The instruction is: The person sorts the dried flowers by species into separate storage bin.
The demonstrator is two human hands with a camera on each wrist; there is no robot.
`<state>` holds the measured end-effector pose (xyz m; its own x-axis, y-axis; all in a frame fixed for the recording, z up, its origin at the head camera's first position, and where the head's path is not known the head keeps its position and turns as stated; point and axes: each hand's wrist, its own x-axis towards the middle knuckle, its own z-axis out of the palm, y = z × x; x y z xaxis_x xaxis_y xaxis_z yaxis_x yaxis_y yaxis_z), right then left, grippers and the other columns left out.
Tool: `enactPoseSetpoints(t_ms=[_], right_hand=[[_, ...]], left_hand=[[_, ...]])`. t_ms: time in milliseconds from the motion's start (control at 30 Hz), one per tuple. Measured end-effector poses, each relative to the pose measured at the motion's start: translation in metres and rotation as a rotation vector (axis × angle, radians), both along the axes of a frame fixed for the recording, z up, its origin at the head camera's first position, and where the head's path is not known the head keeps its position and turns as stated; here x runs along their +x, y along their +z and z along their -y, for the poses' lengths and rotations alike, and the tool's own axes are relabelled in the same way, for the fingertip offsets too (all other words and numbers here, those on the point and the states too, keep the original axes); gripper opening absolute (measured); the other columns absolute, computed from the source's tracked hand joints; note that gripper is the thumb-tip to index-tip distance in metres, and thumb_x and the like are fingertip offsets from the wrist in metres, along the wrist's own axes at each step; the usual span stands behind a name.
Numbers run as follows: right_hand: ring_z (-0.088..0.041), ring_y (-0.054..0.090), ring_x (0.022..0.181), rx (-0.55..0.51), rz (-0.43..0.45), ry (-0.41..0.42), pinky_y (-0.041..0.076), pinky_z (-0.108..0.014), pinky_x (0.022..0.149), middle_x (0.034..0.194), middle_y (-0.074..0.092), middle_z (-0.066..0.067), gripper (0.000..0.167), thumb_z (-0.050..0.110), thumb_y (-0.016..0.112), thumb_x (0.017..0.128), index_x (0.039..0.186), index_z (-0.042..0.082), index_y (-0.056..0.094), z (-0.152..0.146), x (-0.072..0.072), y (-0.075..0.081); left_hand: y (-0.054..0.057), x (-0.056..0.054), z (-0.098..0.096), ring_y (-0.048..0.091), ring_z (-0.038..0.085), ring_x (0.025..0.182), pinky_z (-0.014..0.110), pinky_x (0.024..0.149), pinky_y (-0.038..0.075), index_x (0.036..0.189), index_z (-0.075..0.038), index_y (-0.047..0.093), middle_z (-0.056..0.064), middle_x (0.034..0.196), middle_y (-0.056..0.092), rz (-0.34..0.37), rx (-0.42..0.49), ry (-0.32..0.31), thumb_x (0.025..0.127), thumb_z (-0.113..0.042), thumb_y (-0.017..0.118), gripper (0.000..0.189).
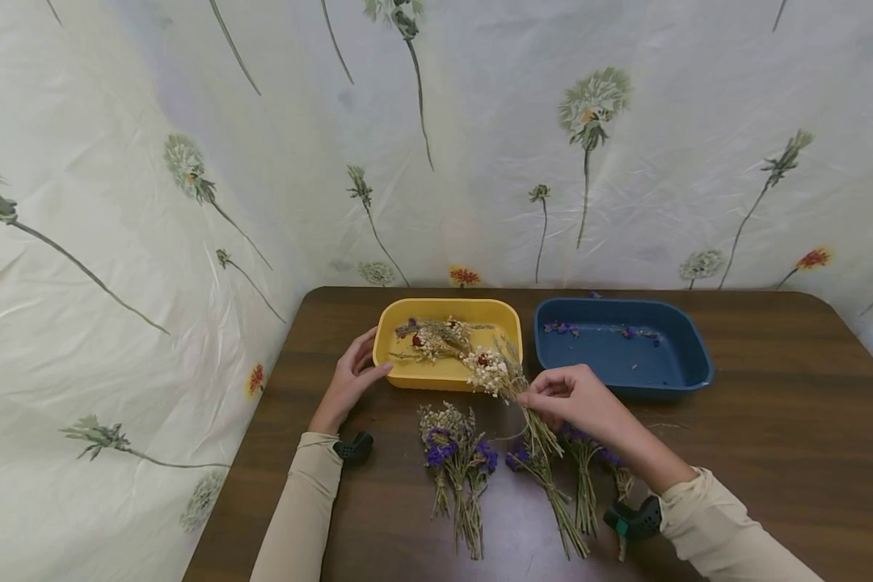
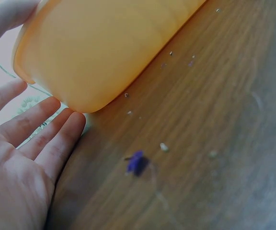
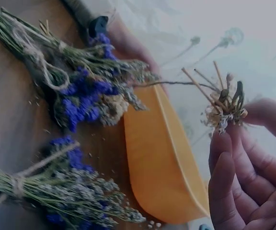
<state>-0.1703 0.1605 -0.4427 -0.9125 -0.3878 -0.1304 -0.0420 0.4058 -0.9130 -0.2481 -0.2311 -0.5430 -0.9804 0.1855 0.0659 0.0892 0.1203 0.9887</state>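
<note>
My right hand (image 1: 578, 400) pinches a small dried bouquet (image 1: 489, 373) by its stems, between thumb and fingertips. Its white blossoms and a dark red bud hang over the front right corner of the yellow tray (image 1: 396, 370). In the right wrist view the cut stem ends (image 3: 224, 98) point at the camera. Against the tray's left end rests my left hand (image 1: 349, 376), its fingers extended along the wall, as the left wrist view shows too. Inside the tray lies another dried bunch (image 1: 436, 338) with dark red buds.
Right of the yellow tray stands a blue tray (image 1: 596, 360) with purple flower scraps. Tied bunches with purple flowers lie in front, some at the left (image 1: 458, 465), others at the right (image 1: 582, 469) below my right hand. A loose purple petal (image 2: 137, 163) and crumbs dot the table.
</note>
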Motion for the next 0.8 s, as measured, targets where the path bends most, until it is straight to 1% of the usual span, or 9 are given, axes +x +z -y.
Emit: enactPoseSetpoints(t_ms=[33, 67, 167, 267, 433, 533, 633, 800], right_hand=[[-0.036, 0.058, 0.058, 0.004, -0.001, -0.002, 0.054, -0.043, 0.056, 0.066, 0.063, -0.011, 0.030, 0.037, 0.074, 0.096, 0.089, 0.008, 0.074, 0.000, -0.003, 0.000], [-0.035, 0.058, 0.058, 0.009, -0.004, -0.005, 0.054, -0.042, 0.056, 0.067, 0.064, -0.013, 0.030, 0.037, 0.074, 0.096, 0.089, 0.008, 0.074, 0.000, -0.005, 0.000], [-0.028, 0.059, 0.058, 0.015, -0.014, -0.004, 0.056, -0.043, 0.058, 0.070, 0.065, -0.014, 0.030, 0.036, 0.074, 0.096, 0.091, 0.007, 0.074, 0.001, -0.014, 0.000], [-0.022, 0.061, 0.061, 0.032, -0.034, -0.003, 0.057, -0.043, 0.059, 0.072, 0.066, -0.011, 0.030, 0.035, 0.074, 0.096, 0.093, 0.006, 0.074, 0.001, -0.025, 0.000], [-0.028, 0.064, 0.068, 0.064, -0.054, -0.004, 0.059, -0.043, 0.063, 0.074, 0.068, -0.011, 0.030, 0.035, 0.075, 0.096, 0.096, 0.006, 0.076, 0.004, -0.042, 0.002], [-0.029, 0.065, 0.071, 0.084, -0.059, -0.006, 0.060, -0.044, 0.064, 0.074, 0.069, -0.008, 0.030, 0.035, 0.075, 0.096, 0.097, 0.006, 0.077, 0.006, -0.053, 0.001], [-0.027, 0.067, 0.073, 0.116, -0.073, -0.010, 0.061, -0.045, 0.066, 0.074, 0.071, -0.005, 0.030, 0.036, 0.074, 0.096, 0.098, 0.006, 0.078, 0.009, -0.065, -0.001], [-0.030, 0.070, 0.078, 0.156, -0.084, -0.015, 0.062, -0.050, 0.071, 0.078, 0.075, -0.005, 0.030, 0.038, 0.074, 0.096, 0.098, 0.009, 0.080, 0.015, -0.083, -0.001]], left_hand=[[0.000, 0.000, 0.000, 0.046, 0.029, 0.147, 0.055, 0.118, 0.041, 0.158, -0.029, 0.040, 0.007, 0.158, 0.048, -0.003, -0.001, -0.002, 0.097, -0.025, 0.074, 0.071], [0.000, 0.000, 0.001, 0.045, 0.029, 0.147, 0.056, 0.119, 0.040, 0.159, -0.029, 0.040, 0.007, 0.159, 0.048, -0.003, 0.001, -0.004, 0.097, -0.024, 0.074, 0.070], [-0.001, 0.001, 0.001, 0.044, 0.031, 0.148, 0.057, 0.119, 0.039, 0.158, -0.030, 0.041, 0.008, 0.160, 0.046, -0.001, 0.006, -0.011, 0.098, -0.022, 0.073, 0.069], [0.000, 0.001, 0.001, 0.044, 0.030, 0.148, 0.057, 0.119, 0.039, 0.157, -0.032, 0.041, 0.008, 0.160, 0.047, 0.004, 0.007, -0.008, 0.098, -0.021, 0.073, 0.068], [0.000, 0.000, 0.000, 0.045, 0.030, 0.148, 0.053, 0.119, 0.041, 0.158, -0.028, 0.040, 0.008, 0.159, 0.048, 0.006, -0.005, 0.004, 0.097, -0.019, 0.073, 0.070], [0.000, 0.000, -0.001, 0.045, 0.031, 0.148, 0.050, 0.118, 0.043, 0.159, -0.026, 0.039, 0.010, 0.159, 0.047, 0.004, -0.007, 0.002, 0.098, -0.018, 0.073, 0.071], [0.001, -0.001, -0.001, 0.045, 0.031, 0.148, 0.048, 0.117, 0.044, 0.159, -0.025, 0.039, 0.011, 0.159, 0.047, 0.003, -0.007, 0.002, 0.098, -0.017, 0.072, 0.070], [0.002, 0.000, -0.001, 0.046, 0.030, 0.147, 0.045, 0.117, 0.046, 0.158, -0.027, 0.041, 0.009, 0.158, 0.048, 0.004, -0.003, 0.004, 0.097, -0.022, 0.074, 0.070]])
